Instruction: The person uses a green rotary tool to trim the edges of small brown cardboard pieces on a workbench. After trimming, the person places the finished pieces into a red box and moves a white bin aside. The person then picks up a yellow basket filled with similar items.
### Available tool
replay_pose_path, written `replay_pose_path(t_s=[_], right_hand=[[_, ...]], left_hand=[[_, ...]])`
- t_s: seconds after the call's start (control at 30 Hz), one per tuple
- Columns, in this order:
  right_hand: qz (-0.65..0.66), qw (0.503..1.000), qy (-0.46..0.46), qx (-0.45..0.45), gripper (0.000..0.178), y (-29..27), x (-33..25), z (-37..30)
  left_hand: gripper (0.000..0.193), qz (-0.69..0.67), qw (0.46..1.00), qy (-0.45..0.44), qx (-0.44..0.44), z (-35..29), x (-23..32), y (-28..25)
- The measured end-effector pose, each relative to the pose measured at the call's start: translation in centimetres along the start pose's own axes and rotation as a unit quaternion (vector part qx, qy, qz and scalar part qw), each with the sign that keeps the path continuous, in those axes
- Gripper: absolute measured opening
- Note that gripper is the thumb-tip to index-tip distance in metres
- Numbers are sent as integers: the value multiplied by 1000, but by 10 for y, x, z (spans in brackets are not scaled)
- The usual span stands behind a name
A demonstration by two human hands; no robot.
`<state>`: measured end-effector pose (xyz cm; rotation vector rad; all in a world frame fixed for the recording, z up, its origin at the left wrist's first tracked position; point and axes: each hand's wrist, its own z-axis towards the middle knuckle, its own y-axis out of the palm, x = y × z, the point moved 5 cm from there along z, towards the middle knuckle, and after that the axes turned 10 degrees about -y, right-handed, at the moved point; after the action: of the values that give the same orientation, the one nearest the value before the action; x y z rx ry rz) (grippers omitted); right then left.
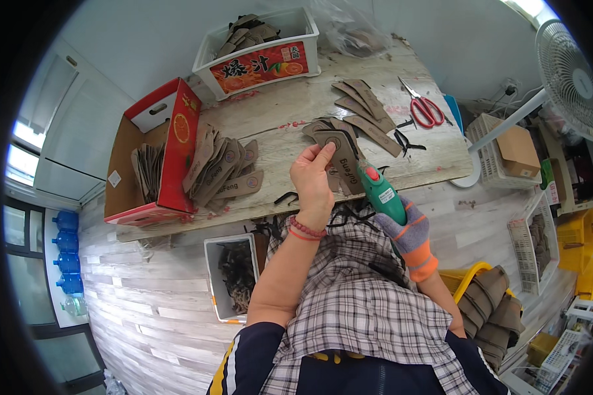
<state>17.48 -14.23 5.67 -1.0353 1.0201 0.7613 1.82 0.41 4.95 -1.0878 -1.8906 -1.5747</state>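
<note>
My bare left hand [313, 176], with red bands at the wrist, pinches the upper end of a flat brown printed piece [343, 163] with a rounded end. In my right hand [408, 232], gloved in grey and orange, is a green handheld power tool [384, 195] with a red button. The tool's front end meets the piece's right edge; its tip is hidden. Under the held piece lie more brown pieces [315, 128]. Another fanned stack of brown strips [369, 108] rests farther back, beside red-handled scissors [425, 110] and a black scrap [407, 141].
An open red carton [178, 148] stands on the wooden table [277, 105] at left, brown pieces [221, 164] beside it. Behind is a white crate [263, 69] of pieces. Below the table edge sits a white bin [211, 253] of black scraps. A fan [573, 79] stands right, above crates.
</note>
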Motion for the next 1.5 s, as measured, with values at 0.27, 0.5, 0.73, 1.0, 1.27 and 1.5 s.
replay_pose_path(t_s=[0.27, 0.5, 0.73, 1.0, 1.27, 1.5], right_hand=[[30, 999, 22, 10, 51, 0, 10, 0], [74, 996, 49, -10, 49, -3, 2, 2], [49, 997, 34, -42, 48, -4, -5, 0], [47, 998, 22, -43, 49, -3, 1, -1], [56, 997, 33, -44, 51, -4, -2, 2], [86, 995, 34, -44, 49, -3, -4, 4]], left_hand=[[5, 71, 997, -18, -25, -8, -5, -1], [9, 120, 991, -30, -53, -15, 2, 1], [13, 168, 984, 5, -62, -8, 17, -2], [13, 254, 961, 57, -96, 0, 20, -7], [12, 350, 923, 62, -148, -4, 20, -5], [15, 452, 876, 70, -153, -14, 43, -11]])
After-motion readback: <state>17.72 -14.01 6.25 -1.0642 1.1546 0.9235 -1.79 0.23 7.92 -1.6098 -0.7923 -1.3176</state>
